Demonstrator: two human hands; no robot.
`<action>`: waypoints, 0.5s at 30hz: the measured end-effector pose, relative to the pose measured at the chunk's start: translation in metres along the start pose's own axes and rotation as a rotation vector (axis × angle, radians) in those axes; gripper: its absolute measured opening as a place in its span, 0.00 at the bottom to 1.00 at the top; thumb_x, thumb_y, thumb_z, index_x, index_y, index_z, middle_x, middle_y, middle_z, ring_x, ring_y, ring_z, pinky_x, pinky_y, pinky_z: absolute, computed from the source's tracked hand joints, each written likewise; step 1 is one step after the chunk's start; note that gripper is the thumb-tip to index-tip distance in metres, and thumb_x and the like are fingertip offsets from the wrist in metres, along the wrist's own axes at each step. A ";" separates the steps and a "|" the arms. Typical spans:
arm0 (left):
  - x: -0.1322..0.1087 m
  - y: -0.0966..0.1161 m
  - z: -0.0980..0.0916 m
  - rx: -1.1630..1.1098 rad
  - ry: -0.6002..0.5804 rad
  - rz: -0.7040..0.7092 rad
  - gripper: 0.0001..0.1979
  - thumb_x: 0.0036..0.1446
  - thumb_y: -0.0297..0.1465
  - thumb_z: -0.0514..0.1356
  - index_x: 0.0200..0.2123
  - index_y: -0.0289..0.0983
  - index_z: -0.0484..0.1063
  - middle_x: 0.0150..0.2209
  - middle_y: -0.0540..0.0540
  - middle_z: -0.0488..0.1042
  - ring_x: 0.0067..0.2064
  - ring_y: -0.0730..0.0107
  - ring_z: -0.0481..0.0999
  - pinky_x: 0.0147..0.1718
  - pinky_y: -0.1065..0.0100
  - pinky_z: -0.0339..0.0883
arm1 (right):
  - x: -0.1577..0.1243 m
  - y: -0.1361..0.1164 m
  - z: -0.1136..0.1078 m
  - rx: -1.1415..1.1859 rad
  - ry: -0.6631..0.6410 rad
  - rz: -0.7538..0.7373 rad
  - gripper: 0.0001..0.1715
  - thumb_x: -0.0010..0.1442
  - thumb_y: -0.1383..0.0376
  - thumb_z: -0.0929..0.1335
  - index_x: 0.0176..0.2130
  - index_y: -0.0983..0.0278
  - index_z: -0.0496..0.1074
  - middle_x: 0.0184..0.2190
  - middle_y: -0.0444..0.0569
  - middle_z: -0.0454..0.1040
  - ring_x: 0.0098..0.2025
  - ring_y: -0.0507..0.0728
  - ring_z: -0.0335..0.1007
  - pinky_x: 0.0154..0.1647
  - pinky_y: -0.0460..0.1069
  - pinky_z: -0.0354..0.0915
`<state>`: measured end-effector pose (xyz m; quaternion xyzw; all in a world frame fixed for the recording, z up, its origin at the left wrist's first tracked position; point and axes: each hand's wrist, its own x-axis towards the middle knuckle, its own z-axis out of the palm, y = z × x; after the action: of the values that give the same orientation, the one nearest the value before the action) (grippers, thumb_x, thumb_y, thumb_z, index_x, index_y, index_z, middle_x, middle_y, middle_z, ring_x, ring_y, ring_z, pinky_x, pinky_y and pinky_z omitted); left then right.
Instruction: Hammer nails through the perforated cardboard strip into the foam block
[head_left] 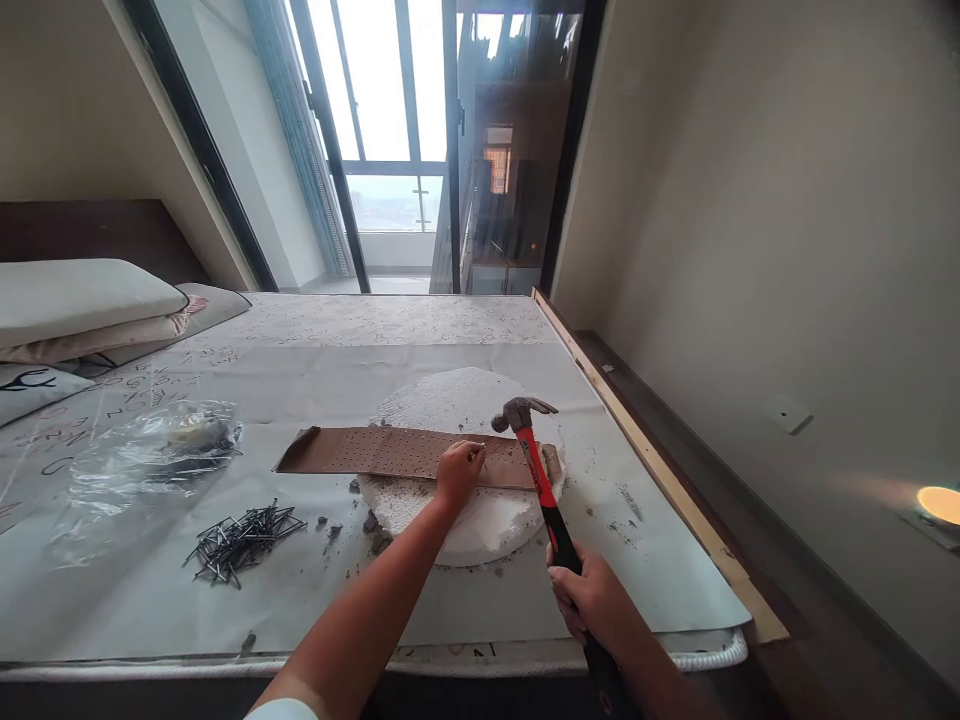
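Observation:
A long brown strip (397, 452) dotted with small holes lies across a round white slab (480, 520) with crumbly edges. My left hand (459, 470) rests over the strip, thumb and fingers pinched on a small thin item that looks like a nail (484, 452). My right hand (589, 595) is wrapped round the black grip of a red and black claw hammer (538, 470); its metal head is raised beyond and right of my left hand. To the left, a pile of loose nails (244, 540) sits on the pale sheet (300, 610).
A clear plastic bag (150, 470) lies at the left, with pillows (90, 300) behind it. Grey crumbs (377, 535) are scattered round the slab. A wooden edge (645, 450) runs along the right, beside the wall. Glass doors stand at the back.

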<state>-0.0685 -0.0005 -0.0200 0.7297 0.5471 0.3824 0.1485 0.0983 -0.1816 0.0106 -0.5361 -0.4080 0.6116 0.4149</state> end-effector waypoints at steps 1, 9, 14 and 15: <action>-0.001 -0.001 0.001 0.006 0.010 0.005 0.07 0.55 0.30 0.57 0.31 0.36 0.76 0.31 0.45 0.77 0.34 0.68 0.74 0.33 0.69 0.64 | -0.001 0.001 0.001 -0.011 -0.008 0.007 0.09 0.48 0.61 0.62 0.31 0.61 0.57 0.11 0.29 0.51 0.09 0.45 0.43 0.07 0.42 0.49; -0.006 -0.006 0.004 -0.016 0.044 0.025 0.07 0.55 0.29 0.57 0.32 0.38 0.76 0.33 0.46 0.77 0.37 0.67 0.74 0.36 0.68 0.66 | -0.015 -0.024 -0.006 -0.170 -0.030 0.028 0.08 0.48 0.60 0.61 0.29 0.61 0.56 0.10 0.30 0.51 0.08 0.44 0.41 0.06 0.42 0.46; -0.008 -0.007 0.005 -0.038 0.035 0.018 0.07 0.55 0.29 0.57 0.32 0.38 0.77 0.33 0.46 0.77 0.37 0.67 0.74 0.37 0.68 0.66 | -0.019 -0.047 -0.012 -0.352 0.014 0.031 0.06 0.47 0.62 0.59 0.28 0.60 0.55 0.09 0.30 0.49 0.08 0.45 0.42 0.06 0.42 0.46; -0.008 -0.006 0.004 -0.035 0.033 0.007 0.07 0.55 0.29 0.58 0.32 0.37 0.77 0.33 0.46 0.77 0.37 0.67 0.74 0.37 0.68 0.66 | -0.019 -0.048 -0.011 -0.384 0.021 0.054 0.05 0.45 0.63 0.59 0.27 0.60 0.55 0.09 0.30 0.48 0.08 0.45 0.42 0.06 0.42 0.45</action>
<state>-0.0705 -0.0049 -0.0302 0.7224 0.5402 0.4044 0.1509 0.1146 -0.1831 0.0611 -0.6225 -0.4983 0.5279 0.2926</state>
